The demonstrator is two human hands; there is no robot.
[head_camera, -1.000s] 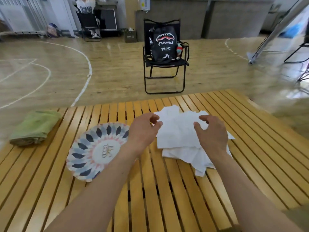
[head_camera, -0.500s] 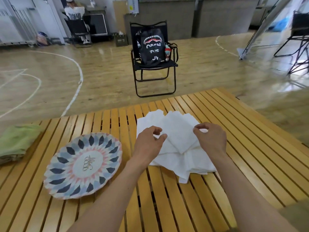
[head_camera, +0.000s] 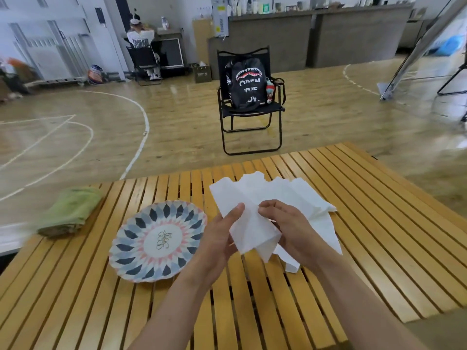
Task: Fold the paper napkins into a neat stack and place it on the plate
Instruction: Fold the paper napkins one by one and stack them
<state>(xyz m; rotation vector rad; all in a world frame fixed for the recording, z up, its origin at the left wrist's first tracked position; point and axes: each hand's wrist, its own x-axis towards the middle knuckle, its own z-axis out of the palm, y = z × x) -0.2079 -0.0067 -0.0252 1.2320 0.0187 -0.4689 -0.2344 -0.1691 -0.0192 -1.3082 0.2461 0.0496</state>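
Observation:
A loose bunch of white paper napkins (head_camera: 255, 198) is lifted off the slatted wooden table, its sheets fanned out and crumpled. My left hand (head_camera: 222, 236) grips the bunch from the left, thumb on top. From the right, my right hand (head_camera: 290, 228) pinches the same bunch with curled fingers. The patterned plate (head_camera: 141, 258), with blue and pink petals and a white centre, lies on the table to the left of my hands and holds nothing.
A rolled green cloth (head_camera: 70, 210) lies at the table's far left. The wooden table (head_camera: 366, 223) has free surface to the right and front. Beyond it stands a black folding chair (head_camera: 249, 122) with a backpack on a gym floor.
Both hands have closed on the napkins and raised them off the table, bunching them between the hands. The camera has shifted, so the plate sits nearer the centre.

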